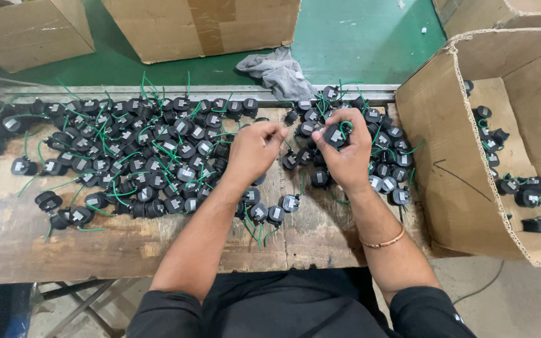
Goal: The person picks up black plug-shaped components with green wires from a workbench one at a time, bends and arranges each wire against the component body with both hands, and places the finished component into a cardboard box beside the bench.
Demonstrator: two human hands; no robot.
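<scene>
Fingers (339,134) of the right hand (345,153) curl tightly around one small black part (334,136), holding it just above the desk (126,244), with its green wire (344,127) looping up over the top of it. The left hand (255,150) sits just beside it, its fingers (277,133) pressed together in a pinch at their tips; what they pinch is too small to tell, though it may be the end of a green wire. The step in hand looks like work on a single part held up between both hands, probably on its wire, while the rest wait. A big heap of parts (145,156) with green wires spreads over the desk to the left of the hands, and a smaller heap (383,150) lies under and to the right of the right hand. A torn carton (452,169) stands on its side at the right end of the desk, with a few parts already lying inside it. As a judgement, any next move calls for a steady grip on the held part and fine fingertip control of the thin wire, since the neighbouring wires lie tangled close by. A grey rag (277,70) rests at the far edge of the desk.
</scene>
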